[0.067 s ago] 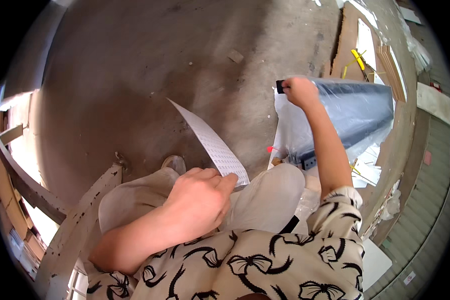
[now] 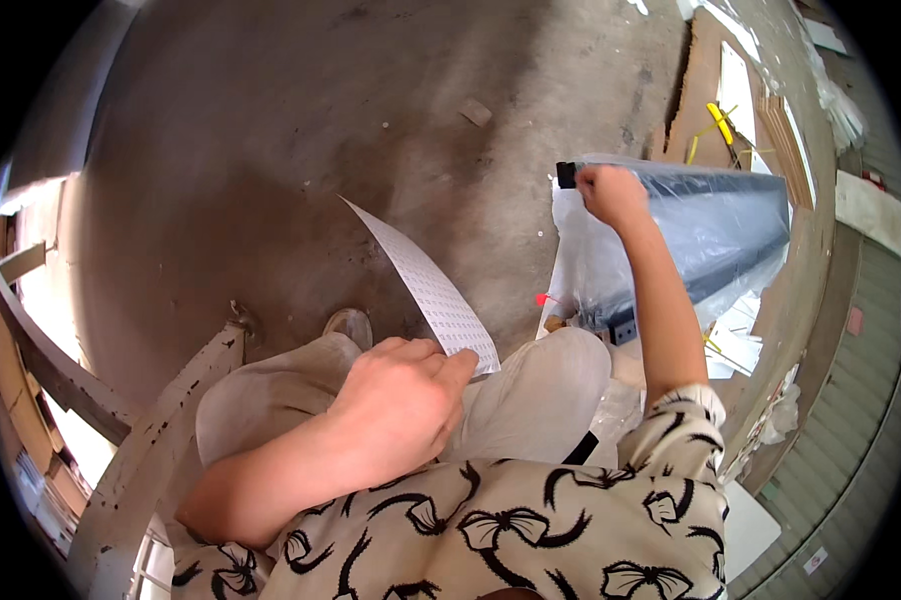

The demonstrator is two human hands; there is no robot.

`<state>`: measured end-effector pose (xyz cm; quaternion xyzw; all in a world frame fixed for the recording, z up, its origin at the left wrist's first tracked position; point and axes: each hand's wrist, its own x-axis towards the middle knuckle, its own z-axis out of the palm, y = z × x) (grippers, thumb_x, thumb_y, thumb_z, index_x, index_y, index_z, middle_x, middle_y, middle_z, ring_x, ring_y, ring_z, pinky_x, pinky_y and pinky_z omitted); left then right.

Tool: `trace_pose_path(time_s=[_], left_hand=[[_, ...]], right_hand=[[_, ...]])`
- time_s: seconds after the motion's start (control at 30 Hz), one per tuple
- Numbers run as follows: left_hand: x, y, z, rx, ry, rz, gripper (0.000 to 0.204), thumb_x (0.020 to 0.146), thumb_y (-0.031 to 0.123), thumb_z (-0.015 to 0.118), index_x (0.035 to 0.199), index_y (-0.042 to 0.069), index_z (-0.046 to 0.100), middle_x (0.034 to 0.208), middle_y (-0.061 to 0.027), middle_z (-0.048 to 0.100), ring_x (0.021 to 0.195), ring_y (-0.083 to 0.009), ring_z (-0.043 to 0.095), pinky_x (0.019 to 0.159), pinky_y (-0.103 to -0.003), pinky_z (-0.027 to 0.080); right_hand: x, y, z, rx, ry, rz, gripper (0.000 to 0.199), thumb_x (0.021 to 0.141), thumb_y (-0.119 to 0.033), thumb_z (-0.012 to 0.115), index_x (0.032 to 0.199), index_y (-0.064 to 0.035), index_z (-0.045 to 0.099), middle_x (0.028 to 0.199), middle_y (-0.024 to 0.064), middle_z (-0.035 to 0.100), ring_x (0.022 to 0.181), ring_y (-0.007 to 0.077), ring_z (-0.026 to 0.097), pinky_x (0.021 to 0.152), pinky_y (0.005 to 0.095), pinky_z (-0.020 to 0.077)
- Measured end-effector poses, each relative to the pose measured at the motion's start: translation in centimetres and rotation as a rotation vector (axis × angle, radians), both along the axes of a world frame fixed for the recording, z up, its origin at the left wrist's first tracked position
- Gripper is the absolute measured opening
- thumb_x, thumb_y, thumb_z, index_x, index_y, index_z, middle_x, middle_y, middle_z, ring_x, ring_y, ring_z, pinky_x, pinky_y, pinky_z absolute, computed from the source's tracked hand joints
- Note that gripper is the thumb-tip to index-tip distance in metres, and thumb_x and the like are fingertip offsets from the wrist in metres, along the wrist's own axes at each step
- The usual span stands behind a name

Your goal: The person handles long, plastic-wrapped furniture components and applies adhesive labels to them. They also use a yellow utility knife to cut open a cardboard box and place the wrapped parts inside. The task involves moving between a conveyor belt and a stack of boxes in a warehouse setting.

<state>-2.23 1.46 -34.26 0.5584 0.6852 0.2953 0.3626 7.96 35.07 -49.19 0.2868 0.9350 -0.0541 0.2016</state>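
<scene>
My left hand [image 2: 401,400] is closed on the near end of a white sheet [image 2: 421,285] printed with rows of small marks, probably labels. The sheet slants up and away over the floor in front of my knees. Out to the right, my right hand [image 2: 616,195] has its fingers curled together at the far-left corner of a bundle of long dark bars [image 2: 711,240] wrapped in clear plastic. Just left of those fingertips a black end piece [image 2: 567,175] sticks out of the wrap. Whatever the right fingers pinch is too small to make out.
Yellow-handled cutters [image 2: 719,122] lie on cardboard [image 2: 696,90] at the far right, beside stacked brown strips [image 2: 786,135]. White paper scraps [image 2: 736,345] lie right of my right forearm. A chipped white metal frame [image 2: 161,440] stands at my left. A red tag [image 2: 542,299] shows near my knee.
My right hand has drawn slightly to the right and down, off the black end piece, which now shows more fully. The left hand and sheet stay nearly still.
</scene>
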Motion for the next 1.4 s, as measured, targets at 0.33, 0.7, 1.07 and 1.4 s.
trace_pose_path(time_s=[0.33, 0.7, 1.07, 1.4], left_hand=[[0.6, -0.3, 0.1, 0.047, 0.014, -0.032, 0.033, 0.066, 0.002, 0.064, 0.098, -0.002, 0.057, 0.067, -0.0088, 0.055, 0.065, -0.0236, 0.056, 0.061, -0.034, 0.046], [1.5, -0.3, 0.2, 0.045, 0.002, -0.048, 0.034, 0.063, 0.001, 0.064, 0.096, -0.002, 0.058, 0.066, -0.0086, 0.054, 0.063, -0.0234, 0.055, 0.059, -0.034, 0.045], [1.7, -0.5, 0.1, 0.040, 0.019, -0.046, 0.033, 0.064, 0.002, 0.064, 0.097, -0.001, 0.058, 0.067, -0.0084, 0.055, 0.064, -0.0229, 0.056, 0.060, -0.033, 0.045], [1.4, -0.2, 0.0, 0.025, 0.007, -0.063, 0.035, 0.064, 0.003, 0.065, 0.098, -0.002, 0.058, 0.070, -0.0090, 0.058, 0.066, -0.0232, 0.056, 0.062, -0.034, 0.046]], right_hand=[[5.3, 2.3, 0.8, -0.200, 0.247, -0.409, 0.032, 0.072, -0.029, 0.068, 0.098, -0.0114, 0.065, 0.068, 0.0132, 0.063, 0.072, 0.0295, 0.063, 0.066, 0.0392, 0.0490], [2.3, 5.5, -3.0, 0.060, 0.013, -0.033, 0.021, 0.073, -0.023, 0.062, 0.084, -0.0048, 0.063, 0.085, 0.0196, 0.063, 0.083, 0.0353, 0.061, 0.073, 0.0436, 0.0485], [2.7, 8.9, -2.6, -0.411, 0.436, -0.725, 0.018, 0.079, -0.020, 0.057, 0.083, -0.0023, 0.059, 0.071, 0.0081, 0.061, 0.062, 0.0170, 0.059, 0.053, 0.0305, 0.0463], [2.8, 4.2, -4.5, -0.638, 0.553, -0.651, 0.020, 0.068, -0.009, 0.065, 0.085, -0.0034, 0.058, 0.068, 0.0014, 0.060, 0.060, 0.0093, 0.055, 0.054, 0.0239, 0.0434]])
